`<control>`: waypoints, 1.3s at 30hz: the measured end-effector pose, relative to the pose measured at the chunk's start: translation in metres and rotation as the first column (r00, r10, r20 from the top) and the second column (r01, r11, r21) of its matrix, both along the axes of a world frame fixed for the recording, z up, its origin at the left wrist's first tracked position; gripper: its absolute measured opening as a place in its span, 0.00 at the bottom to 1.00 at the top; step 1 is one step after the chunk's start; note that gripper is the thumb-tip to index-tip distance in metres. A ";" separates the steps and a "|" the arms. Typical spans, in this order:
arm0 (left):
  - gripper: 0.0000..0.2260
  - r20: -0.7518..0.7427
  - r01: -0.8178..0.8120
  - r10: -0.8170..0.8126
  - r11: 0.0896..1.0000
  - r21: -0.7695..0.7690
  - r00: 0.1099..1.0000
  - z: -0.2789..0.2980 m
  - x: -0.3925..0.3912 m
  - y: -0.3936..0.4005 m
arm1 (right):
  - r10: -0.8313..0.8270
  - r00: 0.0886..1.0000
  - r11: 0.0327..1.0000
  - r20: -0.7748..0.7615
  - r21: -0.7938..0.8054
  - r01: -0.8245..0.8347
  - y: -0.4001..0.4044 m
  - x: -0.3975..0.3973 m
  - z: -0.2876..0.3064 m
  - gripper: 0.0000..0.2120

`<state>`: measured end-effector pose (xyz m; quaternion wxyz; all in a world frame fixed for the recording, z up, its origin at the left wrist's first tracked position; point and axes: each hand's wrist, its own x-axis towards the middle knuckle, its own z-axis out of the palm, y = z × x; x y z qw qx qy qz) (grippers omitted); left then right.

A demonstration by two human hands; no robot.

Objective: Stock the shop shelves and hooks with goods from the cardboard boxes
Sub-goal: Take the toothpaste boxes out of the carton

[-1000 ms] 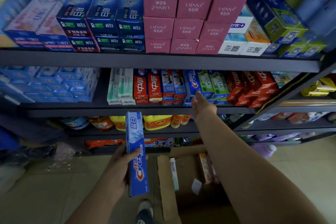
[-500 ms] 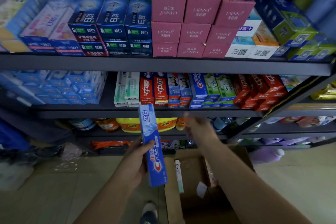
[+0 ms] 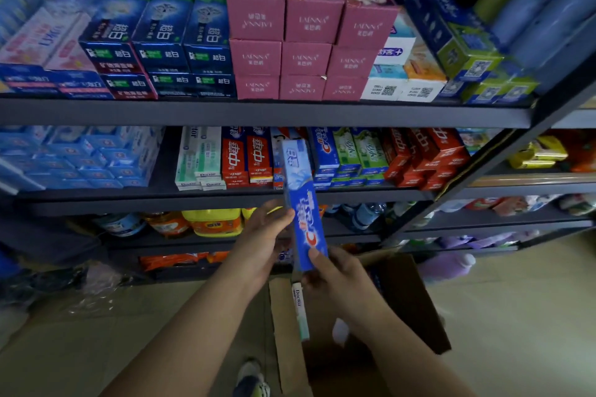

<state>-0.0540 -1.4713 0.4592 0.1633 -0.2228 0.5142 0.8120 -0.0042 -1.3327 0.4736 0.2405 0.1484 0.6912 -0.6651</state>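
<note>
Mid-restock, frame centre: my left hand [image 3: 263, 237] and right hand [image 3: 335, 271] both grip a blue Crest toothpaste box [image 3: 301, 203], fingers curled round it, held upright before the middle shelf [image 3: 225, 195]. Next, I judge, it slots among the matching Crest stack [image 3: 324, 155] behind. A "Doctor" carton [image 3: 300, 309] stands in the cardboard box [image 3: 412, 300] below; pink "LAFNNA" boxes [image 3: 304, 26] sit above.

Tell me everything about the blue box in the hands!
The blue toothpaste box is a long, thin carton of glossy card with white and red lettering. It stands nearly upright, tilted a little, in front of the middle shelf. The left hand holds its middle; the right hand pinches its bottom end.
</note>
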 end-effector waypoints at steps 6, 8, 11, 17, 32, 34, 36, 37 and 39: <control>0.14 0.062 -0.067 0.069 0.997 -0.035 0.996 -0.005 0.014 -0.020 | -0.120 0.991 0.993 -0.055 -0.019 0.119 0.014 -0.077 0.008 0.14; 0.11 0.087 -0.069 0.074 0.996 -0.058 0.993 -0.012 0.022 -0.027 | -0.166 0.985 0.985 -0.052 -0.065 0.162 0.014 -0.101 0.009 0.13; 0.11 0.124 -0.074 0.083 0.994 -0.081 0.989 -0.020 0.036 -0.035 | -0.260 0.966 0.965 0.008 -0.039 0.260 0.011 -0.126 0.007 0.11; 0.08 0.198 -0.076 0.102 0.988 -0.137 0.975 -0.034 0.056 -0.052 | -0.559 0.827 0.827 0.058 -0.021 0.561 0.006 -0.137 -0.011 0.13; 0.07 0.260 0.014 0.059 0.963 -0.270 0.964 -0.049 0.071 -0.067 | -0.597 0.800 0.783 -0.053 0.178 0.596 -0.001 -0.162 -0.019 0.16; 0.07 0.256 0.028 0.050 0.955 -0.295 0.965 -0.051 0.074 -0.069 | -0.581 0.811 0.792 -0.068 0.181 0.583 0.000 -0.162 -0.021 0.17; 0.06 0.252 0.066 0.018 0.945 -0.320 0.968 -0.052 0.076 -0.069 | -0.560 0.824 0.806 -0.089 0.173 0.566 0.003 -0.157 -0.021 0.16; 0.06 0.249 0.089 -0.004 0.939 -0.331 0.968 -0.054 0.077 -0.069 | -0.552 0.827 0.813 -0.105 0.153 0.562 0.006 -0.153 -0.023 0.15; 0.06 0.247 0.134 -0.046 0.925 -0.354 0.968 -0.059 0.077 -0.067 | -0.527 0.835 0.828 -0.160 0.127 0.546 0.014 -0.135 -0.026 0.14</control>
